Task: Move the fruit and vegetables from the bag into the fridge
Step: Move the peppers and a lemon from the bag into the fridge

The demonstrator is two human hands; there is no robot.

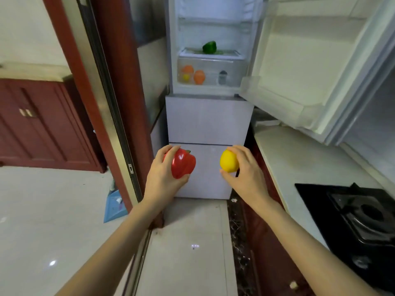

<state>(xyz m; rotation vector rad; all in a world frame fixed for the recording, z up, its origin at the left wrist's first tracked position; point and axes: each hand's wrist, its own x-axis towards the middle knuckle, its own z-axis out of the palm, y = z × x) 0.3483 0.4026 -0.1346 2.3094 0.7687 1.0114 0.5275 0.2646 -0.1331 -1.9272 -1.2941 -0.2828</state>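
Left hand (162, 174) grips red pepper (183, 163), right hand (243, 169) grips lemon (228, 161), both before open fridge (210, 116).

left grip (163, 171) held red pepper (183, 163) | right grip (243, 169) held lemon (228, 161) | fridge (210, 120) stood open — green pepper (209, 47) on shelf

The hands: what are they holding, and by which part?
The left hand grips a red bell pepper around its side. The right hand grips a yellow lemon around its side.
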